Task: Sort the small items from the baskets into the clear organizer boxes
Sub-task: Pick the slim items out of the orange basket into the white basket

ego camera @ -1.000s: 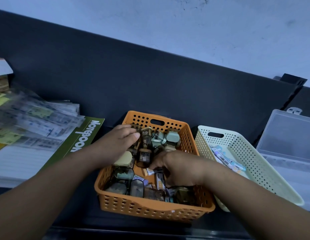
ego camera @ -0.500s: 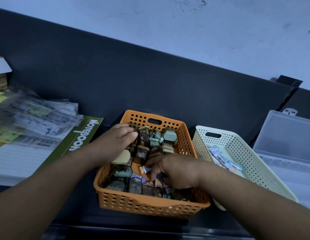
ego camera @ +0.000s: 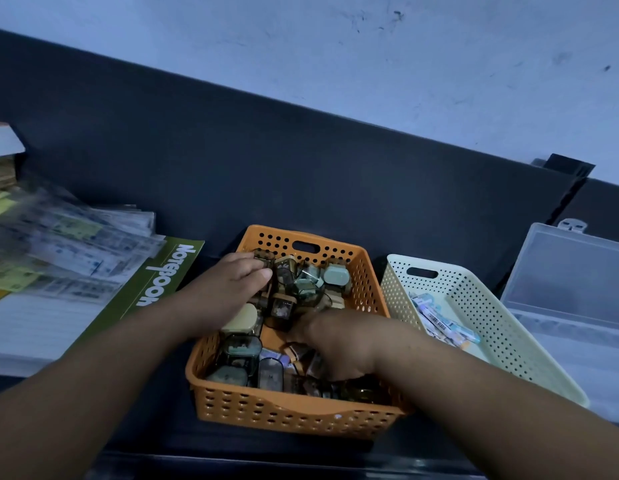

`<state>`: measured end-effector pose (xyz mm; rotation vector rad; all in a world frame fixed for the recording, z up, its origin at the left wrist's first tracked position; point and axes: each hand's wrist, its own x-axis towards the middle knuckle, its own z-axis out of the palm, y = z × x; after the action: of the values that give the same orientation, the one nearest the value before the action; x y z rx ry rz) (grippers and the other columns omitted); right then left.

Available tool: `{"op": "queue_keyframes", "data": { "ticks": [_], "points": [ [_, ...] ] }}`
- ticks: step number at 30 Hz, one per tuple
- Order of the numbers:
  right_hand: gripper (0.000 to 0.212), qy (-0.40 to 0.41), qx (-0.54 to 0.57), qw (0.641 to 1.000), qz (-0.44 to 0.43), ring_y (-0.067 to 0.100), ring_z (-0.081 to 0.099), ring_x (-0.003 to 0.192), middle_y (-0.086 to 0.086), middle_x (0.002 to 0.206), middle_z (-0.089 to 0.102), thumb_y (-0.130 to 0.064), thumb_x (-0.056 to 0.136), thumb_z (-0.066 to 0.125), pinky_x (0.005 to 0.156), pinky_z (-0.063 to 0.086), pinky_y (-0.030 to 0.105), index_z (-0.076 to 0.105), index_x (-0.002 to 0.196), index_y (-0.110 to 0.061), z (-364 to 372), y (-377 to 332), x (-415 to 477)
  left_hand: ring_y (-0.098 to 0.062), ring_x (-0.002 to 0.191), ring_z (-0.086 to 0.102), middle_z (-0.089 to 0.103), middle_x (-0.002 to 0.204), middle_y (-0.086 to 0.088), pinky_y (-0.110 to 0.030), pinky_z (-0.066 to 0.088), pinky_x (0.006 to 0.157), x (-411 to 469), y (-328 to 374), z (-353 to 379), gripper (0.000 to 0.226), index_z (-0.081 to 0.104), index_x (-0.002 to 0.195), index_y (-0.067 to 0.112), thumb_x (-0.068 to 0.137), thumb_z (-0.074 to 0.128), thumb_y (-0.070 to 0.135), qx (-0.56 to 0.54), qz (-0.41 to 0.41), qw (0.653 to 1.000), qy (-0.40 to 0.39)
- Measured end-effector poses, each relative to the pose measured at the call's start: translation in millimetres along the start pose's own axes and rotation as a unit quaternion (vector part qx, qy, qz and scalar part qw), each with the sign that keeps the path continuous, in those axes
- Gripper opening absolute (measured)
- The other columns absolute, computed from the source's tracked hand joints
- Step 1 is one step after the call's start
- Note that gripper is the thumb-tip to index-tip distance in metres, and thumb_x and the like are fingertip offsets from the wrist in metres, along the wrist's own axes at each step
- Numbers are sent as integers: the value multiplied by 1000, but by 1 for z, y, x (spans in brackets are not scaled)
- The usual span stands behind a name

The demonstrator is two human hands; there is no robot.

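Centre frame, in orange basket: pressing small cases with flat left hand; digging with right hand, grip unclear.

Head view (close), down onto orange basket

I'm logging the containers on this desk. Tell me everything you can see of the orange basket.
The orange basket looks like plastic: rectangular, flared walls pierced with rows of holes, a slot handle in the far wall. It sits upright on the dark surface, left of the white basket. It is heaped with small cases, clear and cream. The left hand rests on the far pile; the right hand digs into the near part.
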<state>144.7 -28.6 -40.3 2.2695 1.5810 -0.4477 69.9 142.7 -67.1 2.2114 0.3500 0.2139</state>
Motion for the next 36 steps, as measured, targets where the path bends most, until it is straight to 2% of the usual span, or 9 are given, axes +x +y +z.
{"op": "queue_keyframes", "data": {
  "ticks": [4,8,17,20,23,26,30,33,36],
  "points": [
    [50,9,27,999,16,21,48,114,0,125,47,-21,81,72,95,46,36,55,129,-26,-1,7,1,-6,141,19,22,155,11,-30,16,112,0,1,0,49,40,143,24,98,37,44,-3,1,1000,-1],
    [25,12,79,997,15,15,46,102,-6,112,45,-22,81,73,81,43,31,63,105,-24,1,15,-2,-6,141,18,21,155,11,-28,15,111,-1,2,0,50,39,144,23,98,37,43,-3,3,1000,-4],
    [26,-32,70,997,0,19,54,103,-1,116,56,-16,85,69,86,50,36,62,110,-22,3,12,8,-7,141,19,21,155,10,-31,15,113,0,1,1,49,40,143,23,98,37,43,4,3,1000,-2],
    [29,5,88,996,17,19,55,102,-1,112,58,-18,87,66,86,50,38,58,114,-22,5,15,7,-6,141,19,22,155,11,-29,15,112,-1,0,0,49,40,143,24,98,38,43,1,6,1000,-1],
    [18,75,141,987,21,16,57,91,-5,99,58,-19,87,66,75,50,34,55,99,-25,5,24,4,-5,141,18,22,155,11,-27,14,110,0,0,0,49,40,143,24,98,38,43,-4,6,1000,-1],
    [18,138,304,942,24,15,61,85,-4,95,60,-16,87,68,77,55,40,57,97,-26,3,35,-3,-5,140,19,22,155,10,-27,15,110,1,-1,0,49,41,142,23,98,38,43,3,7,1000,2],
    [18,238,460,855,9,13,56,72,-1,84,61,-9,85,70,65,49,31,66,97,-22,-4,45,-22,-7,140,21,24,154,9,-29,16,112,1,-1,0,48,43,141,23,97,39,42,3,9,1000,4],
    [14,337,504,793,51,17,53,69,4,77,60,-4,83,70,65,43,32,65,95,-11,-8,58,-40,-8,140,22,25,154,8,-30,16,113,2,0,0,48,43,141,22,98,39,42,11,9,1000,4],
    [11,420,462,765,154,12,53,61,4,72,61,-9,84,70,56,42,22,62,92,-9,-4,79,-52,-9,140,22,25,154,7,-30,15,112,2,0,0,48,43,141,22,98,39,42,19,7,1000,5]
  ]
}}
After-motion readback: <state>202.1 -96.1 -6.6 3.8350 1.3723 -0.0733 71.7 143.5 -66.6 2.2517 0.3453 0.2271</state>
